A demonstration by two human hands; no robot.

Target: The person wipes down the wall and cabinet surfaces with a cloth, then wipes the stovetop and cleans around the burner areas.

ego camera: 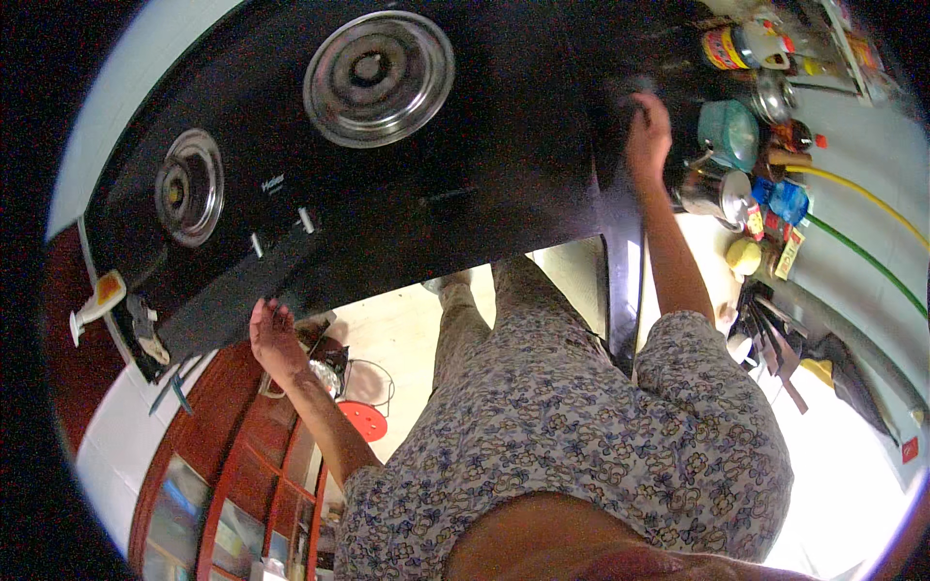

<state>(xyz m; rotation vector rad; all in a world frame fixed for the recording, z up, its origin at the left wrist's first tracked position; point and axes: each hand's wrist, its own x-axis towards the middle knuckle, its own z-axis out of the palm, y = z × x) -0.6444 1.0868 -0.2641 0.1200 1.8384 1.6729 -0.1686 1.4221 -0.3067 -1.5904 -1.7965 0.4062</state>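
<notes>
In the head view, my right hand (649, 134) reaches over the right part of a black cooktop (501, 167). Its fingertips are bent down near a blurred dark patch, and whether they hold anything is unclear. My left hand (277, 340) hangs by the cooktop's front left edge, palm turned up, fingers loosely apart with nothing seen in them. A large round metal burner plate (407, 120) lies at the back. The smaller burner plate (211, 178), with a brass-coloured centre, is farther left. Two pale control knobs (306, 220) (256, 245) stand up between that plate and my left hand.
A jug with a red cap (745, 49), a teal container (729, 134) and a lidded metal pot (716, 194) crowd the right side. Knives (770, 330) stand below them. Left are a white-handled tool (102, 296) and red cabinet doors (251, 465); a red stool (363, 420) is below.
</notes>
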